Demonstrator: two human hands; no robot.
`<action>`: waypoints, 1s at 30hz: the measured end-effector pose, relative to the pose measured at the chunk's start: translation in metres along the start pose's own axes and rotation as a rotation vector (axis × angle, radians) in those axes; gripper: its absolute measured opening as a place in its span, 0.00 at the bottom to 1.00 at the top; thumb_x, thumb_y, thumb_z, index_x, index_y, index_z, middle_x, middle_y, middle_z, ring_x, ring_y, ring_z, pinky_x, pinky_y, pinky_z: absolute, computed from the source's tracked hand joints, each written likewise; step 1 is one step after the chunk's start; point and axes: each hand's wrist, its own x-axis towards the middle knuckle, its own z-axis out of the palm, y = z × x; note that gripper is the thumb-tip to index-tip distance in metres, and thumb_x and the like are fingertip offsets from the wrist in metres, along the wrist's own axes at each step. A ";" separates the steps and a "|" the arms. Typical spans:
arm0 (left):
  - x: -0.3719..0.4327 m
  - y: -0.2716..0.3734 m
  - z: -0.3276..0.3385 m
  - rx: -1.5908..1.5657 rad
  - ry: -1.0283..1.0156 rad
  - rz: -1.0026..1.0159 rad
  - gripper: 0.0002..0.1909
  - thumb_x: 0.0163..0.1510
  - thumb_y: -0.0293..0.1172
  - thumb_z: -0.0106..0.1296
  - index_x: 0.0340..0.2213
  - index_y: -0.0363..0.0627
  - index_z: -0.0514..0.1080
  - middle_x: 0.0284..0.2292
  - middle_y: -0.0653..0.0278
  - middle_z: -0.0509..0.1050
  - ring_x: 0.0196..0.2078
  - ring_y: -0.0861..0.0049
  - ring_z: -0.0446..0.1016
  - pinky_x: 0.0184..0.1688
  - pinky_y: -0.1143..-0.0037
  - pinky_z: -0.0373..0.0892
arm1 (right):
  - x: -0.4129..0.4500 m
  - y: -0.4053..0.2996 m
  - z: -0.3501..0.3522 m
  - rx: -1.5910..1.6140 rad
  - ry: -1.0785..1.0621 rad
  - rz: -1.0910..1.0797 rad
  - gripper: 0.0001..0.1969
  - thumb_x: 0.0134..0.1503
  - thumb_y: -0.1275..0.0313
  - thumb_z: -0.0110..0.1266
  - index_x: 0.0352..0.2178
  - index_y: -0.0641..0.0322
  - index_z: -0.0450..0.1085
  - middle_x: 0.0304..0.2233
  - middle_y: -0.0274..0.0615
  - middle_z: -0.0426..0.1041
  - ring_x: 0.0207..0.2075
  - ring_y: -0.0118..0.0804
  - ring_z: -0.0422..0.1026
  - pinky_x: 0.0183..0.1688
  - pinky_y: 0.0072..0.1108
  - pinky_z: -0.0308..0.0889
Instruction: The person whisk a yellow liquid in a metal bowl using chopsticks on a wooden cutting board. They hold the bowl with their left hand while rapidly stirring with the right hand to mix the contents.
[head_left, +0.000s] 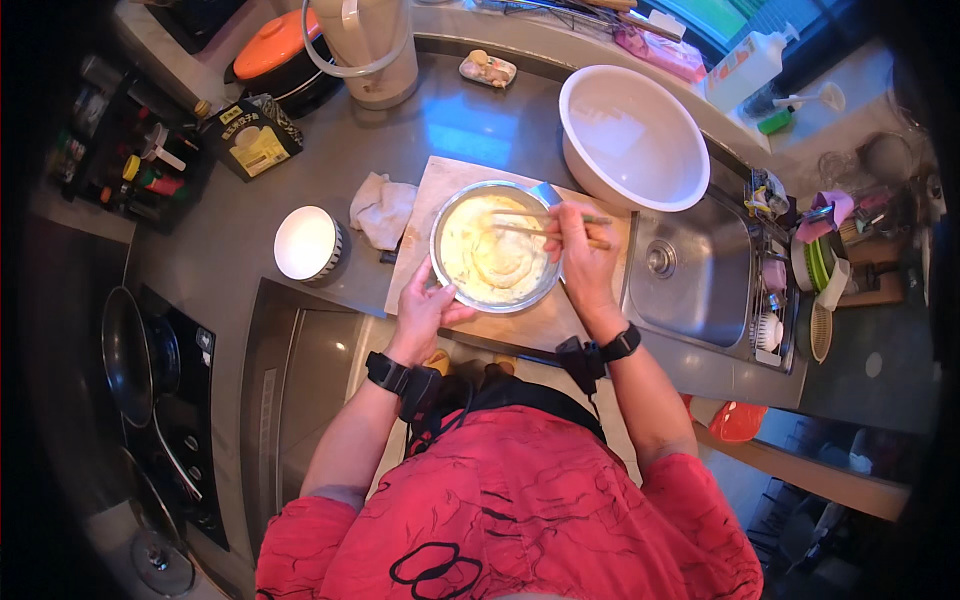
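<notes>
A round metal bowl (442, 281) stands on the wooden cutting board (409, 289), with pale yellow batter or flour mixture (480, 255) inside it. My left hand (429, 307) grips the bowl's lower left rim, thumb above. In my right hand (585, 251) is a pair of chopsticks (517, 221), their tips dipped into the mixture near the middle of the bowl. Swirl ridges show on the mixture's surface. Beyond my right hand, a blue-grey blade-like piece (546, 193) sticks out at the bowl's upper right; the bowl hides part of it.
Left of the board are a crumpled cloth (382, 210) and a white bowl (306, 244). A large white basin (634, 139) rests beyond the sink (694, 270) on the right. Farther back are a flour bag (251, 139), a lidded pail (371, 56) and a small dish (487, 70) holding ginger-like pieces.
</notes>
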 end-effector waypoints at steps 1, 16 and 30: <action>0.000 0.001 0.000 -0.003 -0.006 -0.001 0.30 0.56 0.20 0.45 0.58 0.42 0.51 0.46 0.57 0.71 0.41 0.72 0.76 0.34 0.80 0.76 | 0.001 -0.005 -0.007 -0.002 -0.003 -0.002 0.11 0.59 0.70 0.50 0.29 0.68 0.73 0.20 0.37 0.73 0.18 0.22 0.69 0.18 0.13 0.61; 0.003 -0.002 -0.001 0.001 -0.003 0.005 0.30 0.56 0.20 0.45 0.59 0.42 0.51 0.45 0.57 0.72 0.40 0.71 0.76 0.33 0.79 0.77 | 0.000 -0.013 -0.017 -0.334 -0.006 -0.128 0.09 0.58 0.74 0.50 0.27 0.71 0.73 0.20 0.37 0.72 0.17 0.22 0.67 0.20 0.14 0.62; 0.003 -0.002 0.002 -0.044 0.018 0.000 0.32 0.56 0.18 0.42 0.60 0.44 0.46 0.38 0.53 0.74 0.33 0.71 0.77 0.33 0.76 0.78 | -0.039 -0.053 -0.058 -0.143 0.115 -0.098 0.12 0.61 0.70 0.47 0.28 0.70 0.72 0.20 0.37 0.71 0.17 0.23 0.67 0.18 0.13 0.60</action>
